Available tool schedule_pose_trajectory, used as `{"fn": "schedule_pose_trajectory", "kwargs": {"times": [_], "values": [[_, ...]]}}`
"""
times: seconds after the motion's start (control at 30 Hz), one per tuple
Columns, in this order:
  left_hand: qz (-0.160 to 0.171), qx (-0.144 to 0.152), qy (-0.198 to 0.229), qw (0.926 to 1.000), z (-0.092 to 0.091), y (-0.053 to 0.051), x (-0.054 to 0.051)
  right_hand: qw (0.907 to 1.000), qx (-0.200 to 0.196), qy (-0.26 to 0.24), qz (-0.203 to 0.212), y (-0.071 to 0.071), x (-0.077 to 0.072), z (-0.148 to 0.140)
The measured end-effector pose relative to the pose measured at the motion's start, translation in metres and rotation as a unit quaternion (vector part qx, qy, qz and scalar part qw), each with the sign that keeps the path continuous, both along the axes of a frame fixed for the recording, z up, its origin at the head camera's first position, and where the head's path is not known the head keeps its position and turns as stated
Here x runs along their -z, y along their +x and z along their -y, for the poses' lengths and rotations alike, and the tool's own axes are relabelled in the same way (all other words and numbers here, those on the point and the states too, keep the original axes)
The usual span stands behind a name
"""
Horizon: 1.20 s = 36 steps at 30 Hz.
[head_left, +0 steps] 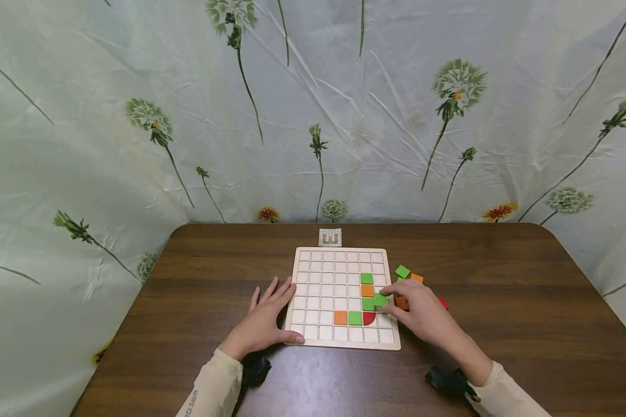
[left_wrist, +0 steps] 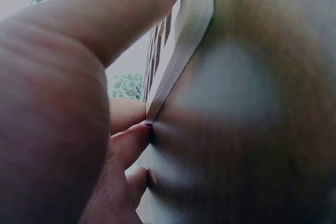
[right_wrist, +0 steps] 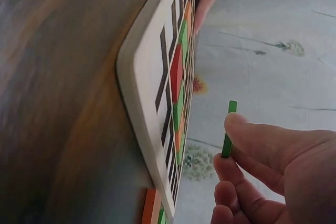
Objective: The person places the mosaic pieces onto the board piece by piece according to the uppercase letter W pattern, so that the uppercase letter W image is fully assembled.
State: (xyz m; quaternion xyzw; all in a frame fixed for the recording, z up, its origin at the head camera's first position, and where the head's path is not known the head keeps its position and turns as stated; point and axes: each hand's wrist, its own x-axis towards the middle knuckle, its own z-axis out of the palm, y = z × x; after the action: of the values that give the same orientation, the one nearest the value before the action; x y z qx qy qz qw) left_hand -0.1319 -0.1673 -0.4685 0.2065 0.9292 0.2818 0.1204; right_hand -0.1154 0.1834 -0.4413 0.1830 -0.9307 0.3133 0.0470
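A pale wooden grid board point(head_left: 318, 301) lies on the table. In its right part sit green squares point(head_left: 355, 318), orange squares point(head_left: 340, 317) and a red rounded piece point(head_left: 368, 318). My right hand point(head_left: 422, 313) pinches a green square tile point(head_left: 379, 299) between thumb and fingertips over the board's right side; in the right wrist view the tile point(right_wrist: 229, 129) is seen edge-on, held above the board point(right_wrist: 134, 66). My left hand point(head_left: 263, 321) lies spread at the board's left edge, thumb on the lower left corner; its fingers touch the board's edge point(left_wrist: 178, 59) in the left wrist view.
Right of the board lie loose tiles: green point(head_left: 402, 271), orange point(head_left: 417, 278) and red point(head_left: 443, 303), some partly behind my right hand. A small pattern card point(head_left: 330, 237) lies beyond the board's far edge. A floral sheet point(head_left: 313, 104) hangs behind the wooden table point(head_left: 214, 260).
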Motion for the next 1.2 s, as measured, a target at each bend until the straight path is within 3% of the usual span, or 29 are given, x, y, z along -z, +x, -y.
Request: {"fn": "schedule_pose_trajectory", "kwargs": {"times": [0.63,1.2], "values": [[0.005,0.002,0.001,1.0000,0.000,0.000,-0.002,0.9999,-0.012,0.005,0.003,-0.010,-0.001,0.039],[0.005,0.003,0.000,1.0000,0.000,0.000,-0.001,0.9985,-0.029,0.001,0.047,-0.022,0.000,0.057]]}}
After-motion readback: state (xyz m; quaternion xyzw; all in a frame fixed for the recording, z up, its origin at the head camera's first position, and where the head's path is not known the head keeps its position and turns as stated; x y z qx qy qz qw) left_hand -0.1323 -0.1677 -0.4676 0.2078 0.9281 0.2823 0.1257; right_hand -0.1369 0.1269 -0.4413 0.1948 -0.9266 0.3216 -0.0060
